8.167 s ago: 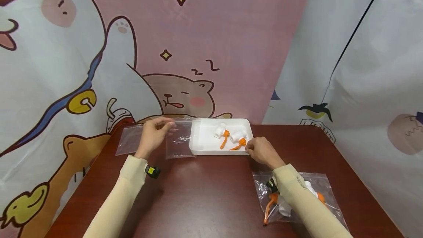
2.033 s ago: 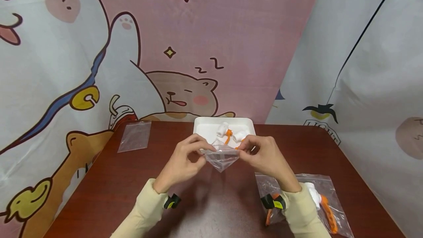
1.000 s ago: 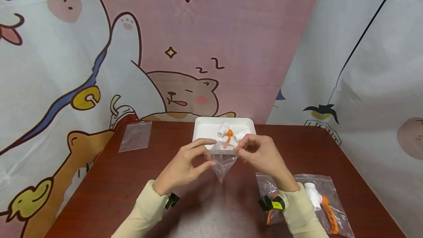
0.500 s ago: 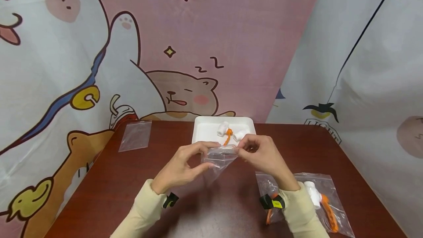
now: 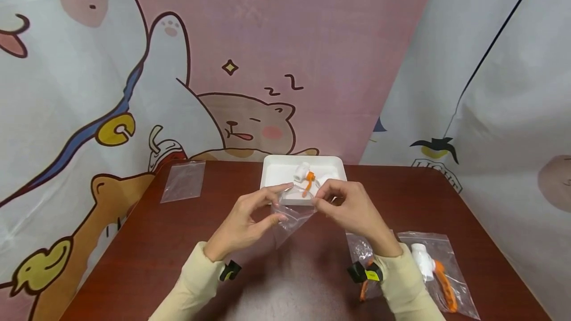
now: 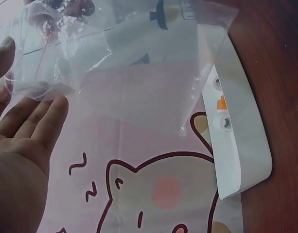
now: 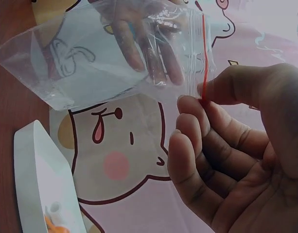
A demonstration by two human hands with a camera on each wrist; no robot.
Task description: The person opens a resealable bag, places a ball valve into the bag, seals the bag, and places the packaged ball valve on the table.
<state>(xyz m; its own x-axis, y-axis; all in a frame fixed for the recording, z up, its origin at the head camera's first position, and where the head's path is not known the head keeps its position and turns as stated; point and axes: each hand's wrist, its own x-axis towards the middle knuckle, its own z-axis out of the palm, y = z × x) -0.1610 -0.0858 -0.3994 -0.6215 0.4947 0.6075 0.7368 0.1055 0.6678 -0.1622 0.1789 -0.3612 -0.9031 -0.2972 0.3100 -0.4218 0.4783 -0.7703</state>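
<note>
Above the tray's near edge, a clear zip-lock bag (image 5: 292, 219) is held with its mouth spread. My right hand (image 5: 352, 207) pinches its rim by the red zip line between thumb and fingers, as the right wrist view shows. My left hand (image 5: 247, 219) touches the bag with fingers fairly straight and thumb apart from them; in the left wrist view its fingertips (image 6: 56, 109) rest against the plastic. Just behind stands a white tray (image 5: 274, 175), holding a white tubular plastic piece (image 5: 302, 171) with an orange arm. A second piece there is mostly hidden by the right hand and bag.
Another clear bag (image 5: 183, 182) lies flat at the table's back left. At the right, under the right forearm, lies a larger zip bag (image 5: 450, 251) containing white-and-orange pieces. A printed cloth (image 5: 339, 63) hangs right behind the brown table (image 5: 147, 261).
The left hand went from the back-left bags to the middle, and the right hand left the tray's edge. One bag now hangs between both hands. Lately its mouth has spread wider as the left fingers shifted.
</note>
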